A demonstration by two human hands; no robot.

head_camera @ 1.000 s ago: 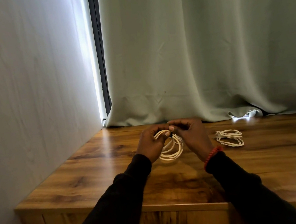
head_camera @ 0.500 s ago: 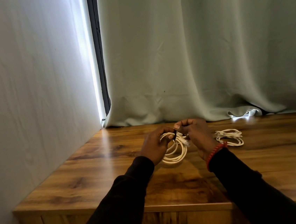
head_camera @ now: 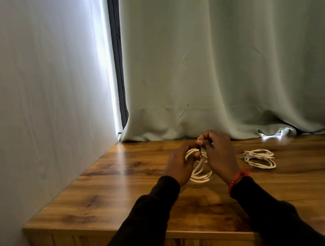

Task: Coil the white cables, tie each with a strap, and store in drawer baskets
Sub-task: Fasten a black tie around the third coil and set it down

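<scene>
Item one, as I read it from the head view: white cable coil (head_camera: pixel 199 171), several thin loops bunched into a rough oval, held above the wooden cabinet top (head_camera: pixel 124 187) near its middle. I see the oval's long axis running from the fingers down toward me, lower loops hanging close to the wood. A small dark piece sits at the coil's top between the fingertips; I cannot tell what it is. Left hand (head_camera: pixel 179 166) is curled around the coil's left side. Right hand (head_camera: pixel 219 155) is pinching the top of the coil, red bracelet (head_camera: pixel 236 179) at the wrist. Item two: second white coil (head_camera: pixel 259 158), lying flat to the right, long axis left-right. Behind: pale curtain (head_camera: pixel 230 55).
</scene>
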